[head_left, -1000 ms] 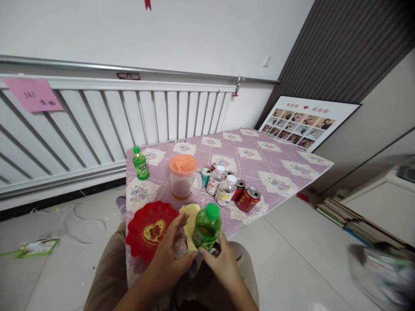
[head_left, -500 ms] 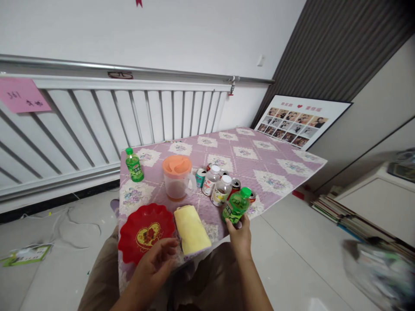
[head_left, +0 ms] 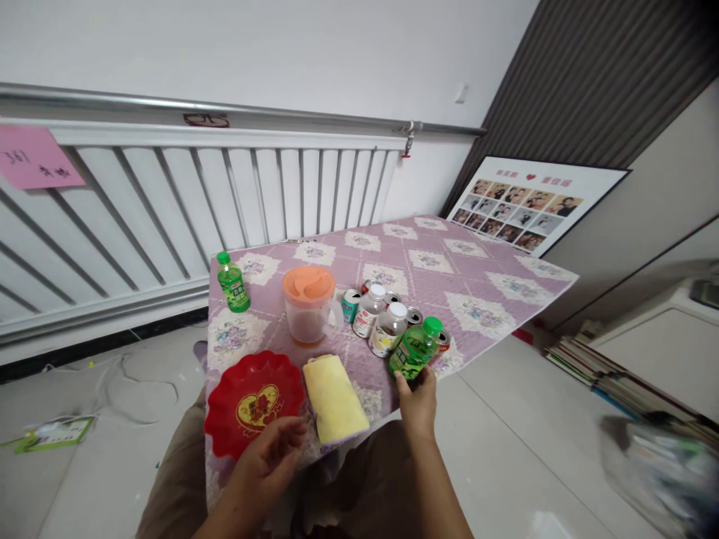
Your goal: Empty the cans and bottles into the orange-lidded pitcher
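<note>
My right hand (head_left: pixel 419 400) has its thumb and fingers around the lower part of a green drink bottle (head_left: pixel 414 350) with a green cap, at the table's near right edge. My left hand (head_left: pixel 278 453), fingers loosely bent and apart, holds nothing; it hovers over the near edge of a red scalloped plate (head_left: pixel 225 408). Between the hands lies a folded yellow cloth (head_left: pixel 335 400). Two clear bottles with white caps, one a labelled bottle (head_left: pixel 387 333), stand just left of the green bottle. Several drink cans, among them a teal can (head_left: pixel 350 307), are grouped around them.
A clear pitcher (head_left: pixel 308 318) with an orange lid stands mid-table. Another green bottle (head_left: pixel 234 288) is at the far left. The table has a purple floral cloth (head_left: pixel 427 262). A white radiator (head_left: pixel 269 187) runs behind; a photo board (head_left: pixel 505 206) leans at the back right.
My right hand and the green bottle have shifted slightly away from me, closer to the cans. My left hand stays nearly in place. The view has turned a little.
</note>
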Demonstrator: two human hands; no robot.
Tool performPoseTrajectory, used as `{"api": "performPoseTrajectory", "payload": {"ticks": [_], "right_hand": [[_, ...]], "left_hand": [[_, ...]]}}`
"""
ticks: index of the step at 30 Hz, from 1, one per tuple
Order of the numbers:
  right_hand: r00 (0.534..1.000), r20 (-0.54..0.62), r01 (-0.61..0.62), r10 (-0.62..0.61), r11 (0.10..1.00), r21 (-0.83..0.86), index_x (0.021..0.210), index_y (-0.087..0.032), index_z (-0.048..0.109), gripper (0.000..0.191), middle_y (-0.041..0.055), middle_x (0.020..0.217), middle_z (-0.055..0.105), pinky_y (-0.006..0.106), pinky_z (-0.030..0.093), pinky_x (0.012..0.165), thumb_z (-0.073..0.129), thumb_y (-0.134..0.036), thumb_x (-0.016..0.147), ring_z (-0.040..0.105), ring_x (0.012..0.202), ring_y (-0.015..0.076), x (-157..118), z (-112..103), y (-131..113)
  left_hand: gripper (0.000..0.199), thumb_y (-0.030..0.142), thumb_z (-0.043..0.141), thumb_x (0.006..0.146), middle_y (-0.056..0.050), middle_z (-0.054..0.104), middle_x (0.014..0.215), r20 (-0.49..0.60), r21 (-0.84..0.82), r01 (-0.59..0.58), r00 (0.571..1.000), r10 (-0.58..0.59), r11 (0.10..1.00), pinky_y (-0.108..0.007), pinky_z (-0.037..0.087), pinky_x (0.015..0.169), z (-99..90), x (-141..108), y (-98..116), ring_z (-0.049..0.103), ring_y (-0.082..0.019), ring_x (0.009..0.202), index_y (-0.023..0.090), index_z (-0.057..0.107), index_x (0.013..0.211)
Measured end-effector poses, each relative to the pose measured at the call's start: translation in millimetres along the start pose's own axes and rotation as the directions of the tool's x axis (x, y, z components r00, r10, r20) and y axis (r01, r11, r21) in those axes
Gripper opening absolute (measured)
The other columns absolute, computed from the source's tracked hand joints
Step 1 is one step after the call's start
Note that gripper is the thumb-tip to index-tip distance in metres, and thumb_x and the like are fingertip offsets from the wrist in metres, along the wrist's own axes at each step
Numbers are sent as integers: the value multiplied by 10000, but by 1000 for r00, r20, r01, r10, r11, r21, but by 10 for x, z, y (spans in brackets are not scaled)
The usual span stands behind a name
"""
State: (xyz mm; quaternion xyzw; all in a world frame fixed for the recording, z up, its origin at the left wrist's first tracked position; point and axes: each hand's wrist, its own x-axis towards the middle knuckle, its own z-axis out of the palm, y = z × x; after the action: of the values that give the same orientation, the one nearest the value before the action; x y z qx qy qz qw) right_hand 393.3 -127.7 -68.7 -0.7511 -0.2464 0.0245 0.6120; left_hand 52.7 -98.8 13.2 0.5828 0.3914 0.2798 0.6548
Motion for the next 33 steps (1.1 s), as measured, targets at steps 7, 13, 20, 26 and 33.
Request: {"api": "performPoseTrajectory", "payload": {"ticks": [7, 13, 20, 26, 33], "right_hand": [[998, 45, -39, 40, 999, -25, 1383, -131, 450, 802, 194, 1334, 580, 471, 465, 1003, 676, -539, 730, 563, 1225, 326, -174, -126, -164], [981, 174, 110, -81, 981, -159, 1275, -209, 577, 530, 161, 1355, 589, 477, 478, 1000, 557, -530, 854, 550, 1257, 322, -739, -154, -422], [778, 540, 385, -321, 923, -5, 966, -223, 732, 325, 91, 937, 767, 343, 572, 775, 488, -428, 900, 725, 854, 237, -866, 534, -1112], [736, 642, 378, -214, 917, -128, 933, -249, 736, 374, 74, 991, 788, 350, 576, 767, 416, -439, 894, 751, 870, 258, -856, 997, -1163], [745, 645, 383, -172, 901, -202, 935, -268, 717, 413, 65, 1044, 782, 343, 569, 781, 386, -514, 898, 749, 920, 268, -908, 1035, -1061]], "left_hand": [[387, 398, 718, 783, -107, 703, 1143, -22, -20, 6, 1000, -7, 1000, -387, 518, 957, -31, -17, 101, 655, -254, 1051, 217, 660, 1120], [371, 417, 734, 775, -115, 708, 1105, -94, -51, -29, 995, 24, 998, -384, 521, 923, -154, 44, 56, 655, -258, 1015, 205, 681, 1074], [316, 318, 681, 805, -112, 711, 1102, -129, -31, -128, 984, 123, 991, -391, 501, 970, -227, 161, 9, 651, -254, 1047, 197, 681, 1097], [355, 300, 675, 787, -104, 715, 1096, -261, -14, -174, 951, 165, 985, -377, 539, 912, -509, 316, 296, 668, -240, 1017, 208, 653, 1129], [440, 326, 681, 786, -126, 684, 1159, -480, 136, -303, 813, 330, 943, -390, 537, 896, -1220, 1035, 706, 650, -235, 1054, 181, 572, 1187]]}}
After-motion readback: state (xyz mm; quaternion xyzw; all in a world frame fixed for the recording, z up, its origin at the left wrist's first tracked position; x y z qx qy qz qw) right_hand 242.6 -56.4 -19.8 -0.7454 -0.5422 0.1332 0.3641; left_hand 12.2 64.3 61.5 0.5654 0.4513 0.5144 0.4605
